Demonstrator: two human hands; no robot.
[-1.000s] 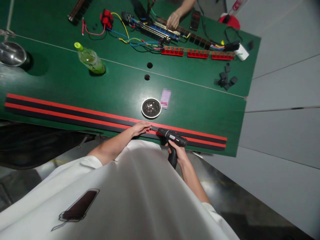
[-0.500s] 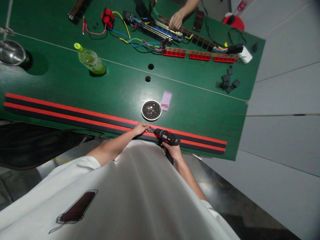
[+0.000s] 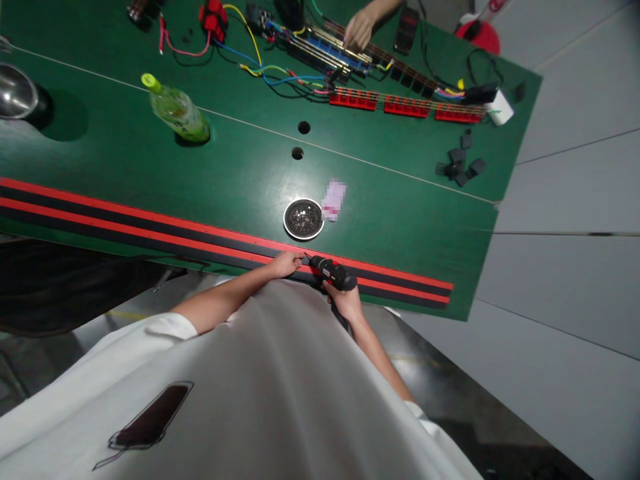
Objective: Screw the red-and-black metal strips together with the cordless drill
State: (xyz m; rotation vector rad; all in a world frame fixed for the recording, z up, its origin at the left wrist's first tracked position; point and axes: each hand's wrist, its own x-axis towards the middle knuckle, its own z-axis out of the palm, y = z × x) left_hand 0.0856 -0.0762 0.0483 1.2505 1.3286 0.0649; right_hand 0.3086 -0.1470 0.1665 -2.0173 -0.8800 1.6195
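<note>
My right hand is wrapped round the handle of a black cordless drill with red marks. The drill lies nearly level, its bit pointing left over two long red-and-black strips along the table's near edge. At the tip of the bit, my left hand rests on the strips with its fingers pressed together; whatever they pinch is too small to make out. Just beyond the hands stands a round dark dish with a white rim, with small shiny metal pieces in it.
On the green table are a green bottle, a metal bowl, a blurred-out pale paper and small black pieces. Across the table, another person's hand touches a wired assembly near red blocks.
The view has shifted slightly. The drill has moved a little left, and its tip now sits slightly higher, close to my left fingertips. The other person's hand has moved slightly.
</note>
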